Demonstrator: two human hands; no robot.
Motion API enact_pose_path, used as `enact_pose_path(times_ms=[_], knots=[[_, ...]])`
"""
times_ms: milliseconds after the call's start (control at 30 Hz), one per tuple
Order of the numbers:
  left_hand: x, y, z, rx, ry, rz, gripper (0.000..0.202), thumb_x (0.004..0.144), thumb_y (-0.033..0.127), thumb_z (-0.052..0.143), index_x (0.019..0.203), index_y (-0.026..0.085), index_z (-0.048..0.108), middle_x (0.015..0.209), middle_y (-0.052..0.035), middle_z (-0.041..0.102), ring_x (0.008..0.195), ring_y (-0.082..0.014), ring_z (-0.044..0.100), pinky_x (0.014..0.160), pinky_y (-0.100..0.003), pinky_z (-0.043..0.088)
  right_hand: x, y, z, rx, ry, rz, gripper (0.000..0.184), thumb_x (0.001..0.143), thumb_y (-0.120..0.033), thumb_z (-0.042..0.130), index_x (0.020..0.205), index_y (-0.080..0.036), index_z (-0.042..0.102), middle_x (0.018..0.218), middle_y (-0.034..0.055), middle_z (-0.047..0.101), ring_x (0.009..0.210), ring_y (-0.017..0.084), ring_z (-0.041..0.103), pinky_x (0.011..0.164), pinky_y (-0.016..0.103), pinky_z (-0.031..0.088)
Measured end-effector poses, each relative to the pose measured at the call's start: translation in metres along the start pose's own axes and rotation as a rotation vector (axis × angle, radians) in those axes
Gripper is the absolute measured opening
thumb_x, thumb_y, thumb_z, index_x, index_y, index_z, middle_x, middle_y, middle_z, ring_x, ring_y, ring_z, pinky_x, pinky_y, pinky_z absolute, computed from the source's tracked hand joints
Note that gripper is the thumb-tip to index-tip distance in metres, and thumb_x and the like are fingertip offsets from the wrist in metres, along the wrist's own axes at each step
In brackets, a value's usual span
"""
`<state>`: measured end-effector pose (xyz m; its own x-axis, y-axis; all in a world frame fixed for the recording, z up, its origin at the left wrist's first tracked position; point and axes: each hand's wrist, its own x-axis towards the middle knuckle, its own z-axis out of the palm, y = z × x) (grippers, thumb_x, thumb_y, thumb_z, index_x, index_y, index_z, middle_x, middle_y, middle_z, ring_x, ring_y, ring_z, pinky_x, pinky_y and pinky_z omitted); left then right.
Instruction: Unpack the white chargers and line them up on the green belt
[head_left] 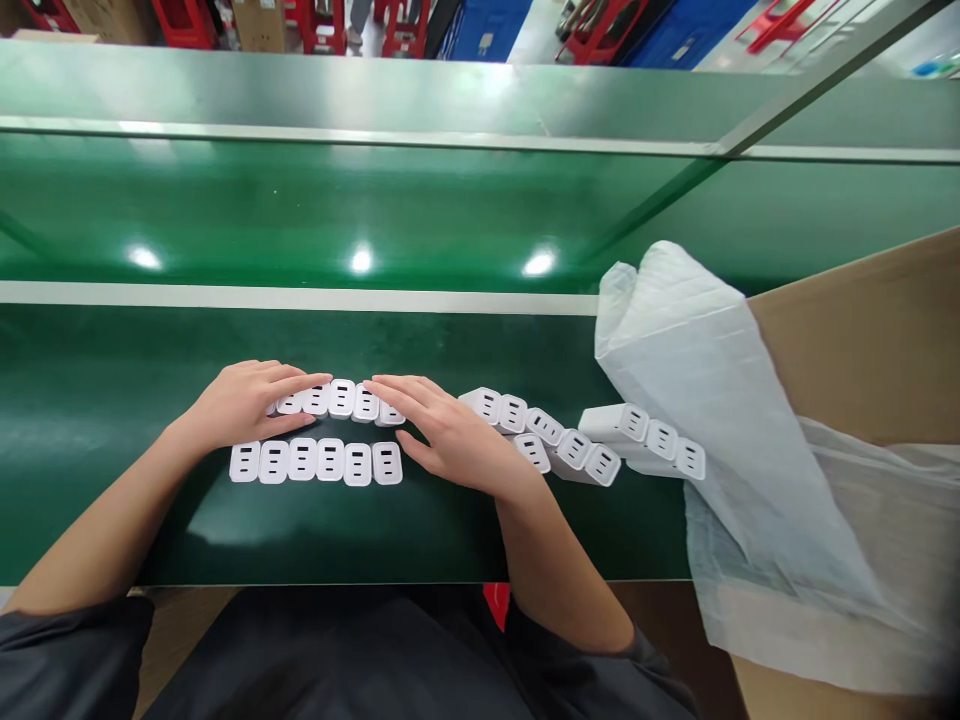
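Observation:
Two rows of small white charger blocks stand on the green bench (112, 400). The front row (315, 461) holds several blocks side by side, ports facing up. My left hand (244, 402) lies flat with fingers stretched over the left end of the back row (341, 399). My right hand (442, 430) lies flat with fingers stretched over that row's right end. The two sets of fingertips almost meet above the blocks. Neither hand grips a block. To the right, more blocks (559, 440) lie tipped in a loose line.
A cardboard box (870, 330) lined with white foam sheet (697, 350) stands at the right edge of the bench. A green conveyor belt (300, 210) runs behind a pale strip. Red stools and blue crates stand far behind.

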<state>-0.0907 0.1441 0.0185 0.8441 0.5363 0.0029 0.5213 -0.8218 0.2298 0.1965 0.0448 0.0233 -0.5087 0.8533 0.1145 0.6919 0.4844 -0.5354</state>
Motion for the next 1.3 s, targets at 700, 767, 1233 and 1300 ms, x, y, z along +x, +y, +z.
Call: enact_pose_path(times_ms=[700, 767, 1233, 1300], knots=[[-0.013, -0.020, -0.014, -0.394, 0.249, -0.303, 0.048, 0.100, 0.050, 0.037, 0.136, 0.025, 0.056, 0.119, -0.0047, 0.069, 0.104, -0.0204, 0.065, 0.086, -0.031, 0.048, 0.021, -0.012, 0.030, -0.134, 0.180, 0.090, 0.040, 0.097, -0.031, 0.056, 0.134, -0.016, 0.054, 0.132, 0.0099, 0.063, 0.121, 0.026, 0.057, 0.105, 0.044, 0.044], [-0.013, -0.024, -0.012, -0.394, 0.225, -0.342, 0.049, 0.099, 0.052, 0.037, 0.135, 0.026, 0.056, 0.118, -0.0040, 0.070, 0.102, -0.0202, 0.065, 0.085, -0.031, 0.048, 0.026, -0.014, 0.027, -0.173, 0.158, 0.076, 0.042, 0.096, -0.031, 0.058, 0.135, -0.015, 0.054, 0.133, 0.0105, 0.062, 0.118, 0.026, 0.058, 0.101, 0.043, 0.044], [-0.021, -0.043, -0.020, -0.490, 0.010, -0.367, 0.057, 0.097, 0.060, 0.032, 0.135, 0.025, 0.058, 0.127, -0.0051, 0.067, 0.109, -0.0231, 0.064, 0.094, -0.036, 0.049, 0.061, -0.001, -0.013, -0.277, 0.043, 0.208, 0.044, 0.093, -0.045, 0.057, 0.130, -0.022, 0.060, 0.113, 0.0104, 0.072, 0.096, 0.029, 0.067, 0.079, 0.042, 0.053], [-0.025, -0.049, -0.023, -0.519, -0.007, -0.389, 0.058, 0.097, 0.060, 0.032, 0.135, 0.025, 0.058, 0.131, -0.0048, 0.065, 0.113, -0.0233, 0.063, 0.097, -0.037, 0.048, 0.055, 0.013, -0.029, -0.310, 0.093, 0.340, 0.051, 0.091, -0.053, 0.055, 0.130, -0.022, 0.060, 0.117, 0.0124, 0.070, 0.098, 0.033, 0.066, 0.078, 0.045, 0.054]])
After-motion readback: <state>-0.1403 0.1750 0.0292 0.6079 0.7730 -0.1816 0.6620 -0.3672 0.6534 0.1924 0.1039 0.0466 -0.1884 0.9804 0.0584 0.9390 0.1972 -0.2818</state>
